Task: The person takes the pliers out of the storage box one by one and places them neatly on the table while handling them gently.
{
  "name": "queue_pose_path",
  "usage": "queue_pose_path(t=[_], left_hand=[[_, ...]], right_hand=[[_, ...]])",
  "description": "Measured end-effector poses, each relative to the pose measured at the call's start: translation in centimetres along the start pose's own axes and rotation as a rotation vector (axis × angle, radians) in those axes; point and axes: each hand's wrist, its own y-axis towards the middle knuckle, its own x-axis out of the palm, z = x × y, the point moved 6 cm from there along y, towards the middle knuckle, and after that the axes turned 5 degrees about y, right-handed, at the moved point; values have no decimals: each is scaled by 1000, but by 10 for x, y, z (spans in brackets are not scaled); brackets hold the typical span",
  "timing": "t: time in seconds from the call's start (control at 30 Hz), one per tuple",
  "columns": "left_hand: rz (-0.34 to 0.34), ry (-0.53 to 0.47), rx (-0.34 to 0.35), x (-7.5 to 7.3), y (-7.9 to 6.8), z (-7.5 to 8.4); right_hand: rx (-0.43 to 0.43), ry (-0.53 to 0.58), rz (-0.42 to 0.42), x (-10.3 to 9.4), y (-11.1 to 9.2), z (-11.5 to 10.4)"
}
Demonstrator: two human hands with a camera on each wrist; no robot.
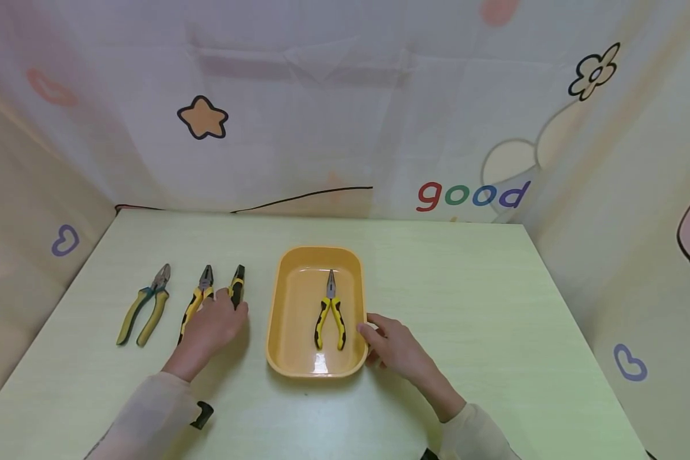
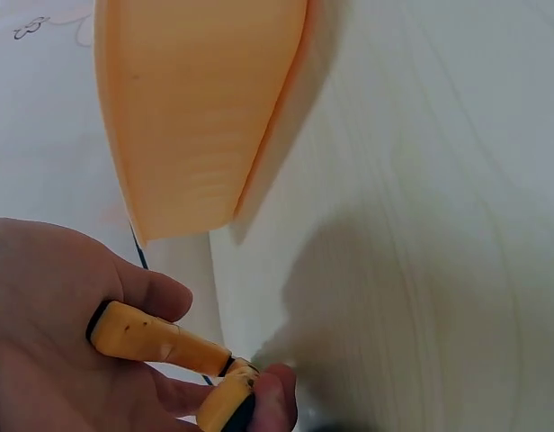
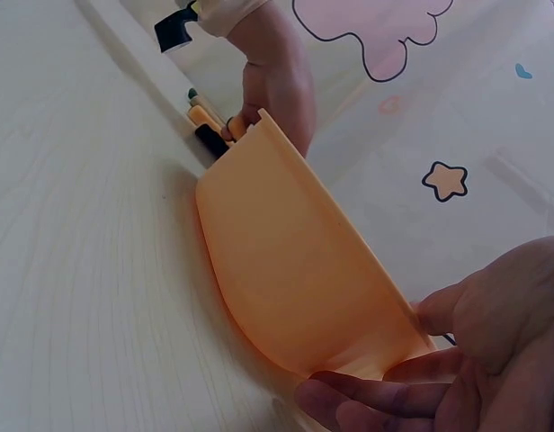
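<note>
My left hand (image 1: 214, 324) grips a pair of pliers (image 1: 238, 286) with yellow and black handles and a dark head; the left wrist view shows the handles (image 2: 165, 340) between the thumb and fingers. The palm hides part of this tool in the head view. At the middle of the table is a yellow-orange plastic tray (image 1: 287, 358), with long-nose pliers (image 1: 331, 306) lying in it, nose away from me. My right hand (image 1: 401, 348) holds the tray's right side, thumb at the rim and fingers against the outer wall (image 3: 286, 270).
Left of my left hand lie combination pliers (image 1: 195, 303) with yellow and black handles, partly covered by the hand. Farther left are pliers with green handles (image 1: 145, 310). A printed curtain (image 1: 322, 128) hangs behind the pale table (image 1: 466, 287) and along its sides.
</note>
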Motion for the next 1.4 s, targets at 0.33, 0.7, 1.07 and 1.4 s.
queue_pose_path(t=[0.33,0.7,1.07,1.4], left_hand=[[-19,36,-21,7,1,2],[3,78,-3,11,2,5],[47,116,7,12,2,5],[80,160,-2,10,-2,9]], right_hand=[[-7,-1,0,-1,1,2],[-21,7,-2,0,0,1],[-43,16,-4,-1,-1,0],[-49,21,-7,-1,-1,0]])
